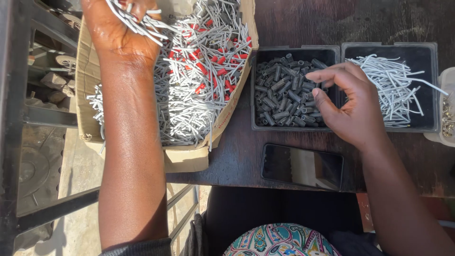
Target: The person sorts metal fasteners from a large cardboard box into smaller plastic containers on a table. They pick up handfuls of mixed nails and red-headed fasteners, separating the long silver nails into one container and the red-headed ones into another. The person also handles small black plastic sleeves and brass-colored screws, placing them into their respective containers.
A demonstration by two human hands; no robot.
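Observation:
My left hand (119,29) is at the top left over a cardboard box (187,159), closed on a bunch of thin grey tube pieces (137,21). The box is full of grey tube pieces mixed with short red sleeves (201,66). My right hand (348,104) reaches over a black tray (296,49) of short dark grey sleeves (282,97), fingertips touching the pile, thumb and fingers curled and apart. Whether it pinches a sleeve is hidden.
A second black tray (426,54) at the right holds cut grey tube pieces (391,87). A pale container (446,109) with small brass parts stands at the far right. A dark phone (302,166) lies near the wooden table's (379,19) front edge. A metal frame (28,116) stands left.

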